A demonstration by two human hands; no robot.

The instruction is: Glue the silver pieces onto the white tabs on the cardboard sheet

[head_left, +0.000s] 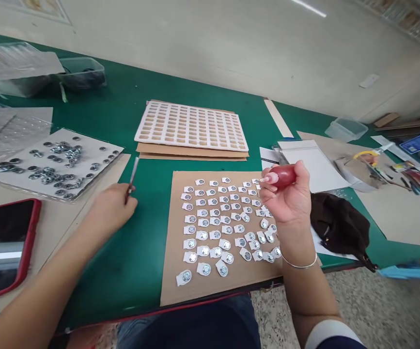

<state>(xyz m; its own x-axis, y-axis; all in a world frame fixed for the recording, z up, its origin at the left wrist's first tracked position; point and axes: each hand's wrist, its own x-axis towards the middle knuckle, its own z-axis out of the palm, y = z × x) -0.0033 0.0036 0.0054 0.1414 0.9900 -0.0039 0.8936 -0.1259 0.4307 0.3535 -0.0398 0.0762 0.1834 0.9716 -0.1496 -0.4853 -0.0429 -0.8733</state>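
Note:
My left hand (110, 206) is closed around a thin metal-looking stick (134, 170), perhaps tweezers, which points up and away over the green table. Raised above the right part of a brown cardboard sheet (171, 286), my right hand (291, 206) grips a dark red, smooth, rounded object (284, 175); I cannot make out its kind. Rows of small round silver metal pieces (204, 269) on white tabs lie on the cardboard, some partly hidden behind my right hand. Behind it rests a white tray (191, 145) with many tan rectangular cells, on cardboard.
Loose metal discs (50, 174) lie on a white sheet at left, near a red-cased phone (31, 242). Clear plastic boxes (86, 72) stand at back left. On the right are white papers (315, 167), a dark cloth pouch (344, 225) and yellow-handled scissors (364, 155).

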